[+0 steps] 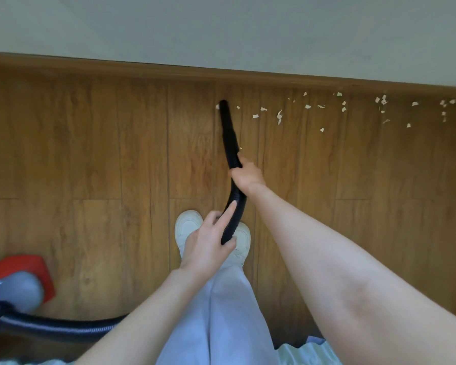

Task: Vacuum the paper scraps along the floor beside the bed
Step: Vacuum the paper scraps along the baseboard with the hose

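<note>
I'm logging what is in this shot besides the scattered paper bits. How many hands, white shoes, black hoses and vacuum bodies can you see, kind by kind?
Hands: 2, left hand and right hand, both gripping the hose
White shoes: 2
Black ribbed vacuum hose: 1
Red and grey vacuum body: 1
Total: 6

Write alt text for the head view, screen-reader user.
Both hands hold a black vacuum hose, right hand ahead of left hand, its nozzle tip by paper scraps strewn rightward along the wooden baseboard. A red and grey vacuum cleaner sits lower left.
</note>
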A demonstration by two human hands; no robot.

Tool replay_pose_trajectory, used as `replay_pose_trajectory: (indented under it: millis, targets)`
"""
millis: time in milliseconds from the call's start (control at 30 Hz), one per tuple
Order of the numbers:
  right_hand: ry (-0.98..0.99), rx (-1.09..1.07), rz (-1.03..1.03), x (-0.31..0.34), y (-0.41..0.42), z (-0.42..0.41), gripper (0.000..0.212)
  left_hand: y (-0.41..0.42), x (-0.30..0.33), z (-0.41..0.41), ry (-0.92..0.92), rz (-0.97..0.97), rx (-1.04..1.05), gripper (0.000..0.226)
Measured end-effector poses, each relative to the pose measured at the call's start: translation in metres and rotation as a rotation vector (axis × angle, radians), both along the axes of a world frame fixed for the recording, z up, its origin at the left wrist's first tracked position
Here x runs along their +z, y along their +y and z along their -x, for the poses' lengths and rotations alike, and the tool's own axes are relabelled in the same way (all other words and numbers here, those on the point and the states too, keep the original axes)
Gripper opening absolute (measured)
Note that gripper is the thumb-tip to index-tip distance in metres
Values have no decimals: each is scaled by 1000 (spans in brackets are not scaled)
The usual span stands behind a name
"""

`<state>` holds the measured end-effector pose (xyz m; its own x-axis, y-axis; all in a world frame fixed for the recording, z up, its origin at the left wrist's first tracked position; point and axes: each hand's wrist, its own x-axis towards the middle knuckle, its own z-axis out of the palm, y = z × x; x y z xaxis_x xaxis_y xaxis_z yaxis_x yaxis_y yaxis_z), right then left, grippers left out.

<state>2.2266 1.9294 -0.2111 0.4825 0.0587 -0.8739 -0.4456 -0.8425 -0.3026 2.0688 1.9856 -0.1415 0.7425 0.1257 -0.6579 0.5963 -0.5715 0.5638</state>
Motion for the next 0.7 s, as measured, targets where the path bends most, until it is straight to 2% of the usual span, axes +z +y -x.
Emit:
replay_pose_trajectory:
  millis: [133,233,367,500,700]
  targets:
    - [20,49,17,2,1,12,65,-9,7,12,29,8,40,73]
    - [-26,5,86,3,-14,15,65,-14,7,10,22,5,-21,72]
    - [-95,-217,165,0,-43,7,63,-19,2,-6,-6,-7,-123,70]
    - [-76,-410,145,-4,-71,-8,61,-22,-9,-27,-41,-29,-247,69]
    - [-41,-323,82,-6,-63,-7,63,-21,-10,-20,-19,-16,-234,72]
